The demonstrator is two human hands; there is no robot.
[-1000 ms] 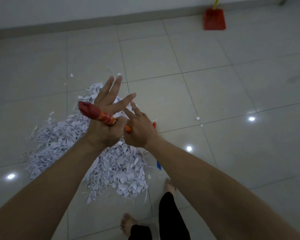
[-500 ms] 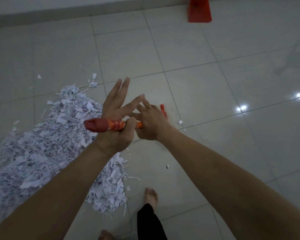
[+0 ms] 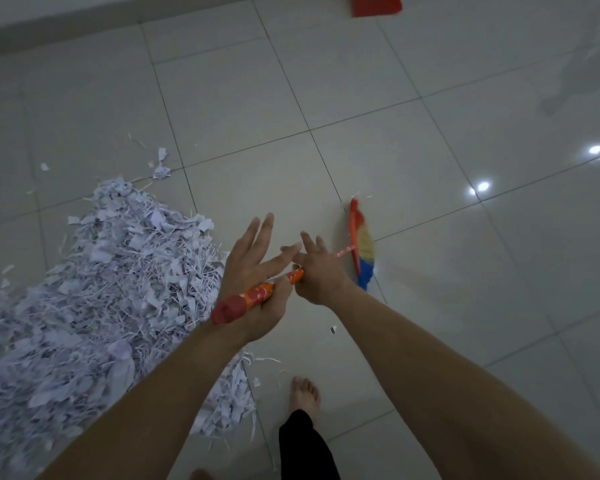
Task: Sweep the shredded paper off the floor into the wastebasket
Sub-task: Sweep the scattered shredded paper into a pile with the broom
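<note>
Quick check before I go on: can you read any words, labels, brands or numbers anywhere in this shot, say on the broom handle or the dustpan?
No readable text anywhere.
Broom handle: orange with pale markings, too blurred to tell if they are letters.
Red dustpan: plain, only partly in view, no label showing.
Shredded paper: no print legible on the scraps.

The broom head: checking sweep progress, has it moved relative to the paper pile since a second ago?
Yes. The broom head now lies clear to the right of the paper pile.
</note>
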